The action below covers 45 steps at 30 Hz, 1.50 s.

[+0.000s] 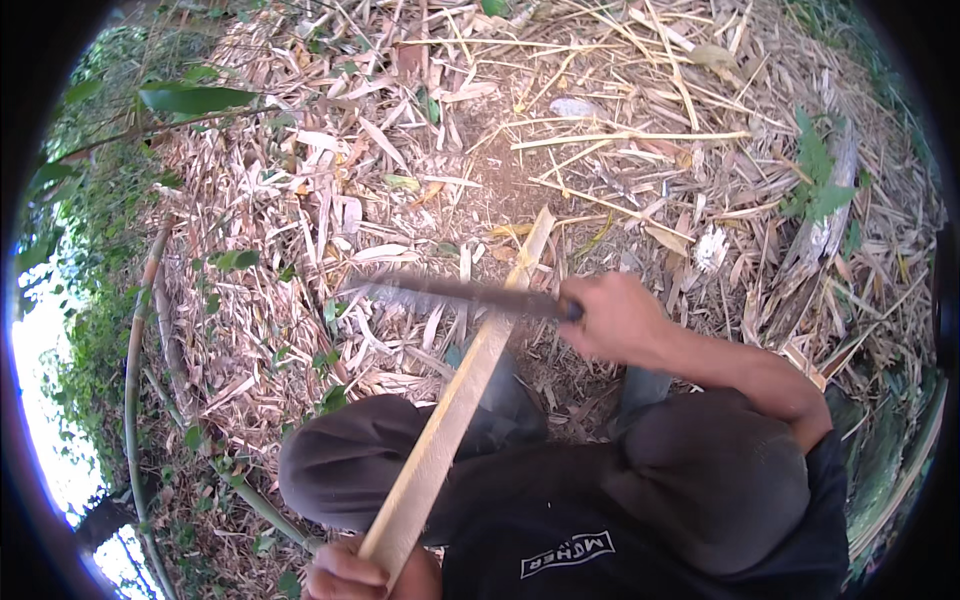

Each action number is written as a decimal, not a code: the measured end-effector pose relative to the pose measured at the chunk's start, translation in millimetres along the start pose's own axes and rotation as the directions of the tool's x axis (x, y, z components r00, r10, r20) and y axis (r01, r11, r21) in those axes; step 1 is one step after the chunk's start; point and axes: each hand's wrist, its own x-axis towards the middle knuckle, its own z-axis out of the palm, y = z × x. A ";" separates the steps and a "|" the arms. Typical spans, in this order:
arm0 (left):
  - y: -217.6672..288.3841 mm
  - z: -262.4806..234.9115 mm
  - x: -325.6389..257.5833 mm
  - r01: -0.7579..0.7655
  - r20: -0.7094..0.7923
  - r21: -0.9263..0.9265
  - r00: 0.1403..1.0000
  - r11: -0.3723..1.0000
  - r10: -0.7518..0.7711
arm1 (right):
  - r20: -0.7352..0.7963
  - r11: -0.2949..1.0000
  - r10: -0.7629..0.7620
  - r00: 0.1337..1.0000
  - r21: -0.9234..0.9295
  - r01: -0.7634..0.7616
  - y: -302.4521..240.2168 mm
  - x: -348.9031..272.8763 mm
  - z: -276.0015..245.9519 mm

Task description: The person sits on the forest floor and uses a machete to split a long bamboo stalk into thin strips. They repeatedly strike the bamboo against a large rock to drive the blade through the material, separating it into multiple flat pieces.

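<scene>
My right hand (618,318) is closed round the dark handle of a machete (450,288). Its long blade points left and lies across a pale split bamboo strip (440,440); whether the edge touches the strip I cannot tell. The strip slants from near my body up to the middle of the view, passing over my left knee. At its near end my left hand (352,572) grips it, fingers wrapped round; part of that hand is cut off by the lower edge.
Dry leaves and shavings (280,210) cover the ground. Thin yellowish slivers (630,135) lie scattered ahead. A weathered log (830,200) rests at the right, green bamboo pieces (895,470) beside my right elbow. Bamboo stems (136,370) and a leafy branch (195,99) stand at the left.
</scene>
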 end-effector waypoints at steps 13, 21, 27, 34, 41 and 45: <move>-3.7 -6.3 -7.4 0.020 -0.029 -0.005 0.999 1.000 -0.020 | -0.019 0.948 -0.317 0.948 -0.015 0.317 5.6 -4.5 27.2; -9.3 -4.4 4.0 0.075 -0.009 0.014 0.997 0.997 -0.075 | -0.067 0.998 -0.060 0.996 0.013 0.061 6.6 11.3 14.4; -2.5 -18.7 2.6 0.117 0.016 0.032 0.993 0.993 -0.117 | -0.015 0.974 0.228 0.974 0.018 -0.227 59.7 38.3 30.4; -5.4 -26.3 -0.5 0.075 -0.006 0.001 0.997 0.997 -0.075 | 0.032 0.999 0.042 0.999 0.021 -0.043 29.5 12.1 18.2; 19.6 -42.9 17.0 0.320 0.187 0.180 0.917 0.930 -0.352 | -0.005 0.941 0.320 0.947 -0.112 -0.319 72.8 22.4 27.0; 6.9 -41.4 -0.6 0.177 0.144 0.068 0.972 0.982 -0.186 | 0.000 0.993 0.089 0.996 -0.082 -0.088 44.8 -1.3 29.7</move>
